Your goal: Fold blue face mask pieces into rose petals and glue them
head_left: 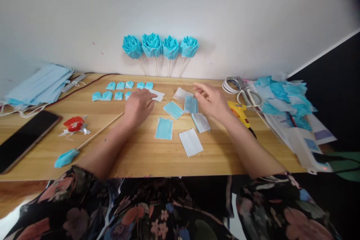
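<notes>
My left hand [138,108] is over the middle of the table with fingers bent together, closed at the edge of a white fabric piece [158,96]. Its fingertips are partly hidden. My right hand [213,102] has loosely curled fingers set apart and holds nothing. Close to its fingers lie a blue fabric square [191,104] and a pale piece [182,93]. Between my hands are more cut pieces: a blue one [173,110], another blue square [164,128], a white square [191,142] and a white-topped stack [201,122]. Behind my left hand sit several folded blue petals [107,96] in two rows.
Several blue fabric roses [152,45] on sticks lean on the wall. At left are face masks [41,84], a phone [26,138], a red tape roll [74,123] and a bud on a stick [66,158]. At right lie scissors [249,95], a yellow glue gun [239,112] and blue scraps [281,95].
</notes>
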### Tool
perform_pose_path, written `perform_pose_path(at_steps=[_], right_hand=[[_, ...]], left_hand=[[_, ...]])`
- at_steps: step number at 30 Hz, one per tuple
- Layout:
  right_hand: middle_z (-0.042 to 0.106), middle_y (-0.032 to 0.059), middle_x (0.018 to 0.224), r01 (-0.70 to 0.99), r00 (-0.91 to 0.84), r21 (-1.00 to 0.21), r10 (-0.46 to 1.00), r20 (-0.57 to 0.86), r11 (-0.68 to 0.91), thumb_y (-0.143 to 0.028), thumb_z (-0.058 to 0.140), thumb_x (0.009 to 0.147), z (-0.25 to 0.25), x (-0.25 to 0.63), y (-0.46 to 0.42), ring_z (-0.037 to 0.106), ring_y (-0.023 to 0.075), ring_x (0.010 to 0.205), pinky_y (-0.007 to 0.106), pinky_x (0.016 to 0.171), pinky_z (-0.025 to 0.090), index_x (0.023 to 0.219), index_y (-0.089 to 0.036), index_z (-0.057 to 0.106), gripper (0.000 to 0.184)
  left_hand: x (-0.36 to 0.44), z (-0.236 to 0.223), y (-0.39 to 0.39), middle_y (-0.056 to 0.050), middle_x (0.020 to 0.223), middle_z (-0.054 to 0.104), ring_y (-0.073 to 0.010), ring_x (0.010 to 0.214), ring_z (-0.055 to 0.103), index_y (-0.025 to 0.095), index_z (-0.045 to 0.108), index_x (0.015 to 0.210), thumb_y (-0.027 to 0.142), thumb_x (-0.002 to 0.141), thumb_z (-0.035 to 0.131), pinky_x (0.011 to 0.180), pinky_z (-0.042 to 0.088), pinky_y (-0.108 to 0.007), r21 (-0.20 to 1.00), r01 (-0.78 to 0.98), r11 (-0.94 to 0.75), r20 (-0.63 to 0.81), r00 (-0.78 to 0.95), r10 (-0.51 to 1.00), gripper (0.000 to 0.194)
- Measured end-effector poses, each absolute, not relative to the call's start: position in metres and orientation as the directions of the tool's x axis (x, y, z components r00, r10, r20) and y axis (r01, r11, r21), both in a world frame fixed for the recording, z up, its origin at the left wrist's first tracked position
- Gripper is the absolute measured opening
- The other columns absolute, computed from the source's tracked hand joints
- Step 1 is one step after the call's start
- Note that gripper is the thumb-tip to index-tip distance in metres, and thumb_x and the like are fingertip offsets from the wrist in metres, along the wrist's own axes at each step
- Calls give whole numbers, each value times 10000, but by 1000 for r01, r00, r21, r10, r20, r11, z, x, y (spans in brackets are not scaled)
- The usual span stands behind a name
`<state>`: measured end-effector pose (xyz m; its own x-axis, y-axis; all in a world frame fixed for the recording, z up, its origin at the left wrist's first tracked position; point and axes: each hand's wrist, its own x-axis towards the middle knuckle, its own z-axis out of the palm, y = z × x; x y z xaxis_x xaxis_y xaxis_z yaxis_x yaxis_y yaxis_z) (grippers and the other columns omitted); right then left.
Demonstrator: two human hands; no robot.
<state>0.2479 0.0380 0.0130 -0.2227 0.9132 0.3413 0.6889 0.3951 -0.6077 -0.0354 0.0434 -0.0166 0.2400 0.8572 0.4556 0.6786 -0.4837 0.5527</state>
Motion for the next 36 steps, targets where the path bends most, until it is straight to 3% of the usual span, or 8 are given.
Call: perform_pose_path(at_steps=[5,9,11,14,17,20,30,36], right_hand=[[719,158,1159,864,-272,-361,929,252,351,-170,461,915,0,252,69,654,291,1065,436,941,491,1273,-138,629,397],[736,161,1129,914,-231,-308,963,137,263,-179,489,926,-8,244,78,670,295,1059,398,919,491,1269,-158,643,376],[735,151,1133,892,-215,-380,970,114,243,-164,503,916,-12,241,82,677,277,1034,383,902,493,1287,-163,639,395],[734,109,1094,773,-196,-580,966,169,258,-155,511,881,-18,242,87,672,224,959,362,881,497,1283,-162,646,423],[715,53,986,566,-124,-774,958,258,282,-211,525,835,-19,247,89,646,180,861,335,834,505,1247,-166,663,436],[697,26,919,335,-70,-913,973,221,231,-270,548,791,-17,250,84,628,159,811,314,802,505,1224,-167,668,461],[723,41,1038,75,-111,-993,990,87,96,-367,623,755,-3,239,62,647,186,885,321,774,520,1179,-213,679,454],[715,40,1038,105,-94,-987,989,112,122,-388,618,786,5,235,55,662,200,876,329,712,538,1190,-247,670,431]], left_hand=[[-37,-23,51,-161,1111,661,-361,1065,548,196,744,1095,118,800,526,913,401,-516,258,834,-488,405,366,838,375],[-33,-29,63,-185,1073,651,-380,1069,536,175,762,949,81,797,489,904,379,-541,161,871,-464,349,390,852,327],[-29,-26,70,-196,1016,650,-388,1054,540,161,749,821,96,802,493,909,363,-557,204,875,-440,339,359,870,265],[-24,-10,73,-150,961,667,-349,1024,567,182,712,768,159,779,578,937,377,-516,470,784,-406,390,227,892,136],[-21,16,62,-58,820,669,-242,848,600,197,657,760,231,764,643,843,454,-396,814,472,-337,360,44,932,37],[-20,33,44,-19,660,624,-178,653,603,177,622,764,272,758,679,665,485,-318,973,145,-178,167,88,982,111],[-16,-1,30,-52,575,663,-187,504,626,170,636,788,306,743,728,489,456,-277,980,113,162,-185,245,952,170],[-21,-17,32,-38,645,670,-219,645,623,210,742,954,310,810,638,672,491,-346,894,419,-156,96,160,982,204]])
